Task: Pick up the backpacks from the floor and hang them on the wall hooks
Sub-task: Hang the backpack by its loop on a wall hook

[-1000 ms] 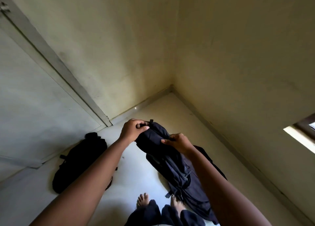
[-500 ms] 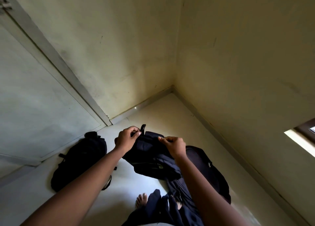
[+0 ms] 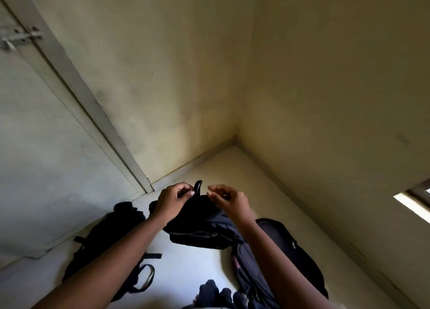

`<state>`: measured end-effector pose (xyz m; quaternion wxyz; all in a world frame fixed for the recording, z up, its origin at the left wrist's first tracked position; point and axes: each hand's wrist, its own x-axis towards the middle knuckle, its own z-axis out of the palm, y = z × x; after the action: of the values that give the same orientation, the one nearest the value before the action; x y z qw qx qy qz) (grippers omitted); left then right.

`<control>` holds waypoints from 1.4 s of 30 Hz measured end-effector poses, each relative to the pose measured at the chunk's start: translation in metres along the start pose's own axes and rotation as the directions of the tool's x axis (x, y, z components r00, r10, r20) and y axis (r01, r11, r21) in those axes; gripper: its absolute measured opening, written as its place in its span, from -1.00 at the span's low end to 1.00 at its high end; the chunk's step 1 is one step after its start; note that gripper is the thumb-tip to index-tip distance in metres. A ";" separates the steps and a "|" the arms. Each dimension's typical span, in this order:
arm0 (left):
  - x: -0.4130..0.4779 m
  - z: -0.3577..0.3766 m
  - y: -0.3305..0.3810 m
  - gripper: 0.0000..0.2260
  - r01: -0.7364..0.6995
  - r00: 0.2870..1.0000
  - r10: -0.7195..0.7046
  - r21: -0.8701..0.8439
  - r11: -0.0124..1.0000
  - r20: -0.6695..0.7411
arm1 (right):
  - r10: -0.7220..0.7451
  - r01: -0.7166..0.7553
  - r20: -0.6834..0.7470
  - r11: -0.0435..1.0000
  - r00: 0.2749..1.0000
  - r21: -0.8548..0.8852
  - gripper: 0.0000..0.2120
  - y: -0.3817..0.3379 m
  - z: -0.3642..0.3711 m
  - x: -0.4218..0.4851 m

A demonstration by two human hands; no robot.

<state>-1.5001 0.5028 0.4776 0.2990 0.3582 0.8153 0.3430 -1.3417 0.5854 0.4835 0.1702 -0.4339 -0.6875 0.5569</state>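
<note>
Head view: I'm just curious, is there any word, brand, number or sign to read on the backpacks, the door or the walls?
No text can be read anywhere.
The lifted backpack, the backpack by the door and the backpack at the right: dark fabric, no logo or label shows.
The door, its latch and the walls: bare, no writing or sign.

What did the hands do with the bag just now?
The right hand seems to have let go of the held backpack and hovers beside its top loop. The left hand kept gripping the top. The black backpack on the floor stayed put.
</note>
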 end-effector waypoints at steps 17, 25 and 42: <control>0.121 -0.122 0.111 -0.93 -0.223 0.942 0.194 -0.078 0.972 -0.275 | -0.226 0.223 -0.081 0.974 0.971 -0.044 -0.81 -0.170 -0.008 0.156; 0.220 -0.152 0.211 -0.87 -0.352 0.883 0.308 -0.066 0.933 -0.353 | -0.337 0.331 -0.127 0.941 0.933 -0.069 -0.82 -0.254 -0.076 0.249; 0.388 -0.237 0.449 -0.90 -0.642 0.553 0.551 0.102 0.760 -0.625 | -0.615 0.628 -0.392 0.770 0.684 -0.113 -0.83 -0.461 -0.205 0.403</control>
<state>-1.7225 0.9553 0.8697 -0.0974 0.4579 0.6690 0.5774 -1.6100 1.0272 0.8699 0.4946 -0.2785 -0.7337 0.3736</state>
